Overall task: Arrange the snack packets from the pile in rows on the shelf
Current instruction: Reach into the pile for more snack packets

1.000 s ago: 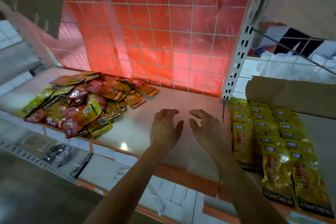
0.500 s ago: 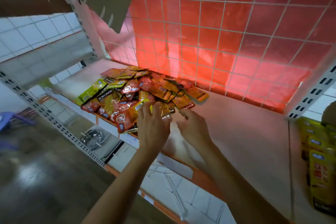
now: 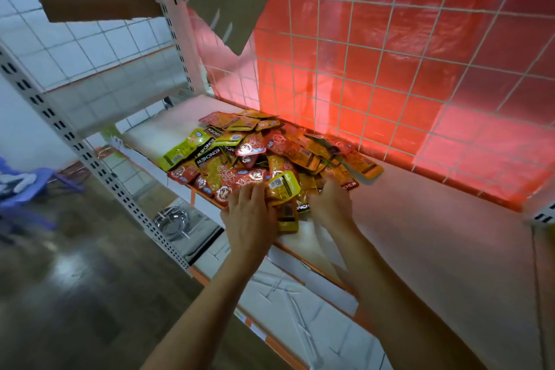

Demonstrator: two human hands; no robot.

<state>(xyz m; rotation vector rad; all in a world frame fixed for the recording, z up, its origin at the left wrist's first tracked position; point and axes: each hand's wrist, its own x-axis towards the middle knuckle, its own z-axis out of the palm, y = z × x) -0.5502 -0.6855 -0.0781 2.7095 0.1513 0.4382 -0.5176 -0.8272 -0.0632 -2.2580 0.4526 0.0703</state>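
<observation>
– Red and yellow foil fills the middle of the head view: the pile of snack packets (image 3: 270, 153) lies heaped on the shelf (image 3: 420, 234), at its front edge, left of centre in the frame.

– And the hands?

– Both are on the near side of the pile. The left hand (image 3: 249, 216) lies flat on top with fingers spread and straight, so its grip is released and it only presses on the packets. The right hand (image 3: 332, 204) reaches in just right of it. Its fingertips are buried among the packets, so I cannot tell whether that grip has closed on one.

– What has changed?

– A second ago both hands hovered empty over the bare middle of the shelf, with the finished rows at the right of the frame. Half a second ago they were closing on the pile. Now the view has swung left, the rows are out of sight, and the hands touch the packets.

– Meaning?

– I judge a fresh pick is starting. A yellow packet (image 3: 283, 189) sits between the two hands and looks the likeliest to be taken. Most of the pile is yet to be arranged, and the shelf right of it is bare up to the red wire-grid back panel (image 3: 390, 69).
</observation>
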